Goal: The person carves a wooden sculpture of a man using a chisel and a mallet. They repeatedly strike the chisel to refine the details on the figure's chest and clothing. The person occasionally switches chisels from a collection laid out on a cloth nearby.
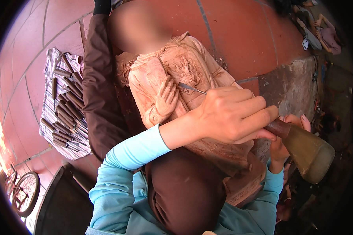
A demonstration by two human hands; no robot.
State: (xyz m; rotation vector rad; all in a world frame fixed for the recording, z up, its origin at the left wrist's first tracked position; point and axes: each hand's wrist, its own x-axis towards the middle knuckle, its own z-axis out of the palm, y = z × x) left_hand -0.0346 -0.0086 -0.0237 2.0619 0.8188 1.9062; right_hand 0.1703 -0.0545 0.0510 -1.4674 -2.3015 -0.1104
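Note:
A carved wooden statue [143,94] in a robe lies between my brown-trousered legs, with a raised relief [186,70] on its chest. My left hand [233,113] is closed around a chisel [193,89]. Its thin metal blade points at the chest, near the statue's carved hand. Behind my left hand, close to the dark brown handle end, is a tapered yellowish-brown mallet [308,154], its wide end toward the lower right. My right hand [279,150] is closed on the mallet, partly hidden behind it and my left hand.
At left, a striped cloth [48,100] holds many wooden-handled carving tools [71,105] on red floor tiles. A bicycle wheel [26,194] and a dark panel [60,203] stand lower left. Wood chips [124,70] lie beside the statue. Other people [329,37] sit at the far right.

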